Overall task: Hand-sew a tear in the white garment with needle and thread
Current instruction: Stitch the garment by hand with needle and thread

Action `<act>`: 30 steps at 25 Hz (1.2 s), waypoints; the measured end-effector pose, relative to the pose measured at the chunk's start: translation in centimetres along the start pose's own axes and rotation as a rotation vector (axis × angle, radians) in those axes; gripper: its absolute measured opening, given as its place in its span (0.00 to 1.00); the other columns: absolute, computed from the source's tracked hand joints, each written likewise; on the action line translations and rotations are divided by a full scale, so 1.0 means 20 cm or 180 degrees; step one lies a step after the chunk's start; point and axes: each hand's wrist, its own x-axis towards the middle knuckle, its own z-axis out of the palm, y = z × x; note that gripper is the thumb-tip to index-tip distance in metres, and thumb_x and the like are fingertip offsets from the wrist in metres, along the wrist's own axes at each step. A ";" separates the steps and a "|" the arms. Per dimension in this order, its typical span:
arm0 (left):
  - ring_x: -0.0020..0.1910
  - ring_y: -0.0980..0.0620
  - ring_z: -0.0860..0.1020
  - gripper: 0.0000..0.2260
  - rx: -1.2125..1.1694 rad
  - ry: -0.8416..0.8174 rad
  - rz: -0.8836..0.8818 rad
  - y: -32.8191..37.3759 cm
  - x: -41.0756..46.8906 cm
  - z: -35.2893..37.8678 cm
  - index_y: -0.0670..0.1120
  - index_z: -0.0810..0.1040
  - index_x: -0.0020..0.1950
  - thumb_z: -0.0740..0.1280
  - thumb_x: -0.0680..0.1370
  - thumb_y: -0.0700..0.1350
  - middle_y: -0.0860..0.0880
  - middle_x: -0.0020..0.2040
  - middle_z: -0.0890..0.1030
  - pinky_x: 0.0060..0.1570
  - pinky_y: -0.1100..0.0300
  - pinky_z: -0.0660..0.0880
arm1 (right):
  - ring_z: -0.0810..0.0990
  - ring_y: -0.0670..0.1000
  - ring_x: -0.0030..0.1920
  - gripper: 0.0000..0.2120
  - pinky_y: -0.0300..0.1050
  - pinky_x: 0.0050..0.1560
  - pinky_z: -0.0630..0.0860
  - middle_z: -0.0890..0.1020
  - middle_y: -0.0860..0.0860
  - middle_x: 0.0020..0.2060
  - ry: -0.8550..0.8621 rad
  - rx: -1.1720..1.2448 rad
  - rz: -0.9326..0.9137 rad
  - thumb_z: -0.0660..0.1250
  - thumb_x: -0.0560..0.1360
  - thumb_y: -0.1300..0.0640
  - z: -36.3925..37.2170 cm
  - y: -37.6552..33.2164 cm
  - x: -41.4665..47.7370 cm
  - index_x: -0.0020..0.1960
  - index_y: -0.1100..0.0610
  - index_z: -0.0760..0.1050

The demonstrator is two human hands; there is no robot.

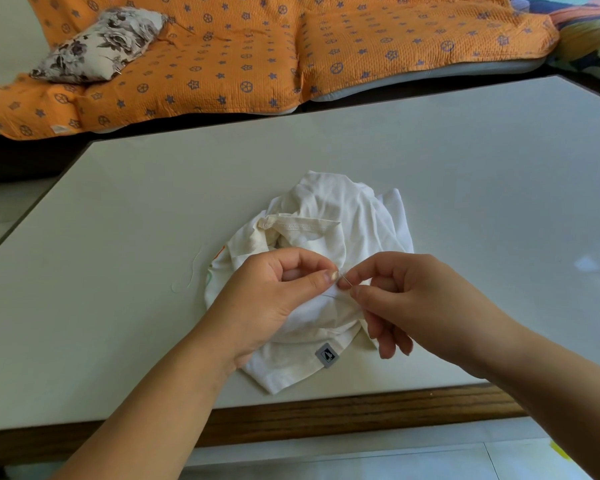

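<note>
A crumpled white garment (329, 216) lies bunched on the white table (465, 174), with a small grey label (326, 355) at its near hem. My left hand (274, 299) pinches a fold of the cloth between thumb and forefinger. Just to its right, my right hand (402, 296) pinches a thin silver needle (345, 280) at the fabric, fingertips almost touching the left thumb. A pale thread (187, 278) trails in a loose curve on the table left of the garment. The tear itself is hidden under my fingers.
The table has a wooden front edge (326, 417) close to me. Behind it stands a sofa with an orange patterned cover (243, 57) and a floral cushion (97, 43). Pale floor tiles (361, 462) show below the table edge.
</note>
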 end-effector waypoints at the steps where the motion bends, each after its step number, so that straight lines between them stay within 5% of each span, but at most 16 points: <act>1: 0.45 0.59 0.84 0.03 0.0019 -0.0012 0.0020 0.00 0.00 0.00 0.46 0.84 0.46 0.71 0.74 0.41 0.51 0.42 0.86 0.46 0.70 0.76 | 0.78 0.49 0.24 0.06 0.38 0.26 0.71 0.81 0.51 0.27 0.0016 0.0007 0.0006 0.64 0.79 0.59 0.00 0.00 0.00 0.48 0.52 0.79; 12: 0.49 0.57 0.84 0.05 0.0324 0.0004 0.0075 -0.02 0.00 0.02 0.48 0.83 0.50 0.72 0.75 0.44 0.51 0.45 0.87 0.55 0.64 0.77 | 0.83 0.56 0.30 0.06 0.44 0.32 0.75 0.84 0.52 0.30 0.0248 0.0092 0.0027 0.66 0.80 0.56 0.05 0.03 0.02 0.45 0.56 0.78; 17: 0.50 0.63 0.82 0.08 0.0637 0.0090 0.0231 -0.03 -0.01 0.03 0.55 0.85 0.48 0.72 0.76 0.42 0.57 0.46 0.86 0.52 0.70 0.75 | 0.84 0.57 0.31 0.06 0.44 0.32 0.78 0.85 0.55 0.33 0.0275 0.0441 0.0099 0.66 0.80 0.57 0.06 0.03 0.02 0.47 0.60 0.75; 21: 0.48 0.69 0.80 0.12 0.1018 0.0011 0.0376 -0.03 -0.01 0.05 0.60 0.83 0.46 0.71 0.76 0.41 0.64 0.43 0.85 0.47 0.78 0.71 | 0.86 0.60 0.36 0.04 0.53 0.42 0.83 0.86 0.57 0.35 0.0304 0.0765 0.0151 0.66 0.80 0.58 0.06 0.02 0.03 0.54 0.58 0.74; 30: 0.51 0.72 0.78 0.08 0.1394 -0.0030 0.0579 -0.06 0.01 0.06 0.60 0.83 0.50 0.69 0.78 0.47 0.68 0.48 0.83 0.50 0.78 0.70 | 0.83 0.48 0.30 0.05 0.40 0.29 0.72 0.85 0.49 0.34 0.0885 -0.0093 -0.0003 0.59 0.82 0.55 0.01 0.00 0.09 0.48 0.52 0.73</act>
